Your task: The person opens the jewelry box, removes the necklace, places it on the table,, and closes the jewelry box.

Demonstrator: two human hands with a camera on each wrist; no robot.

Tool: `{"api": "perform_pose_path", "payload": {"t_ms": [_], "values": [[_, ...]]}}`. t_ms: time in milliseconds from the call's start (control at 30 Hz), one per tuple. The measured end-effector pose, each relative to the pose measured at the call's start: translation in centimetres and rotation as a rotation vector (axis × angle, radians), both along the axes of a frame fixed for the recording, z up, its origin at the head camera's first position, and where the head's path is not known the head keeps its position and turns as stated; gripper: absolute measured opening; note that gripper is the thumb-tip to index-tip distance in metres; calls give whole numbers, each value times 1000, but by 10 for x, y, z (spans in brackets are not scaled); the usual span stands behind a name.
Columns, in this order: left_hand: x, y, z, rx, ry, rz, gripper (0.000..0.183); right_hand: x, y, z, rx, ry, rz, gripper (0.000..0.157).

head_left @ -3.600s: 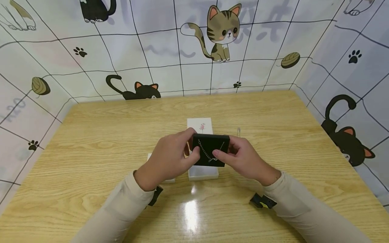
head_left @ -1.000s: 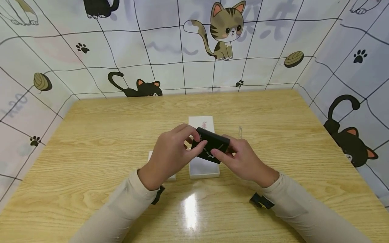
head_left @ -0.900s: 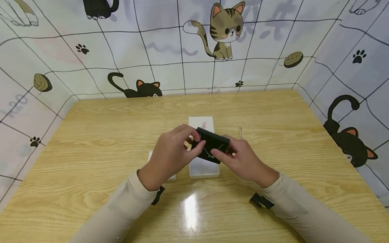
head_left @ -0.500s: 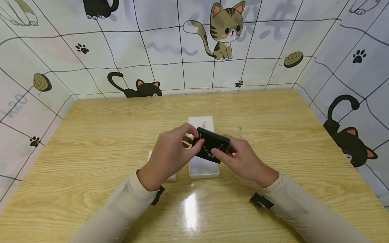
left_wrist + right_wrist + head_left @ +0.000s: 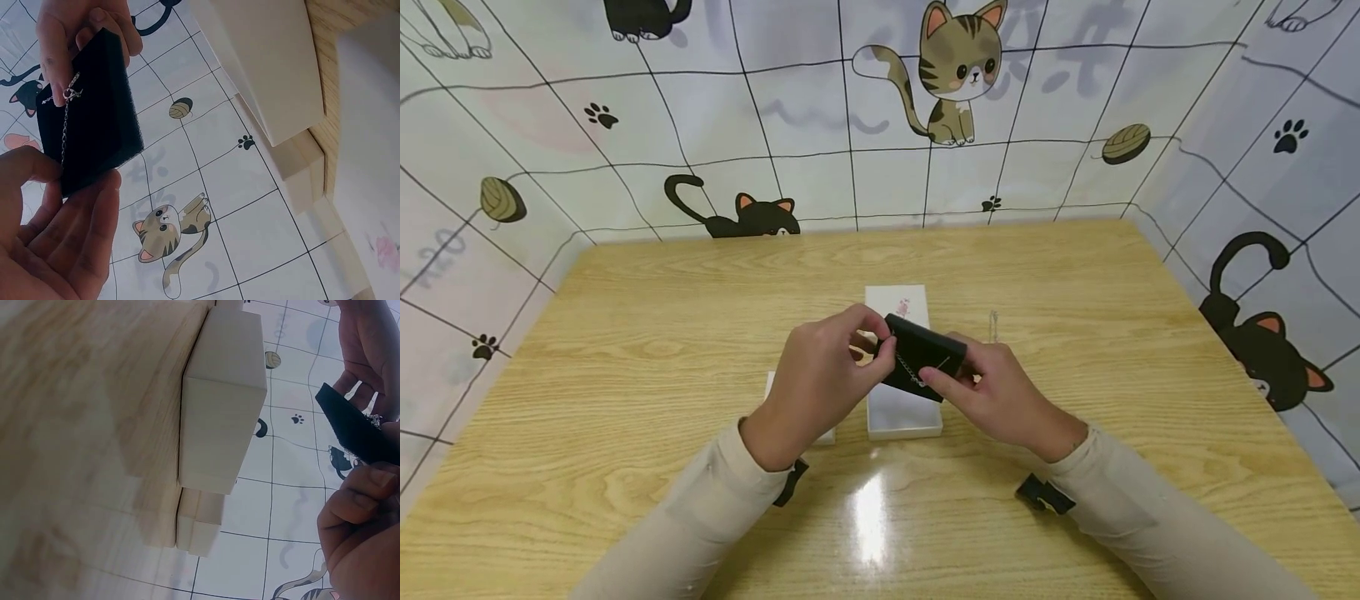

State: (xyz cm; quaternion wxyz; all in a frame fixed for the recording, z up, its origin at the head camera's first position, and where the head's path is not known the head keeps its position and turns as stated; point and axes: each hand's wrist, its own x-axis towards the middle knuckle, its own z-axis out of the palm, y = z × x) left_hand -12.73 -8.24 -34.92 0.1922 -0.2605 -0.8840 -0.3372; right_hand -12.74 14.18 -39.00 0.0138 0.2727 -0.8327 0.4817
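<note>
Starting on the left: there's a white box (image 5: 827, 437) on the tabletop (image 5: 587, 400), mostly blocked by the left hand (image 5: 827, 375), so I can't tell if it's a lid or a full box. That hand has thumb and index finger pinched together on a thin silvery chain (image 5: 65, 128), right at the upper left corner of a black pad (image 5: 925, 350). The pad's held up above the tabletop, tilted so its right end dips, with the chain running down across its front. In the left wrist view you can see a clasp near the other thumb.

Behind and below the pad sits a white piece with a pink flower print (image 5: 895, 300), plus a shallow white box (image 5: 904, 417) nearer the person. Can't tell if those two connect, the pad and hands cover the middle.

Over on the right, the right hand (image 5: 1000, 392) grips the pad's right end, thumb in front, fingers behind. Just past it lies a little shiny thing (image 5: 994, 325), too small to make out.
</note>
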Motion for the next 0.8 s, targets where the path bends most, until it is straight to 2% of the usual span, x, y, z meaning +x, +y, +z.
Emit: {"api": "perform_pose_path", "payload": {"t_ms": [433,800], "values": [[0,-1,-1,-34,71,24,9,0,0,1,9,3,19,15],[-1,0,-2,-69,89,38,10,-1,0,-1,7,12,31,16]]}}
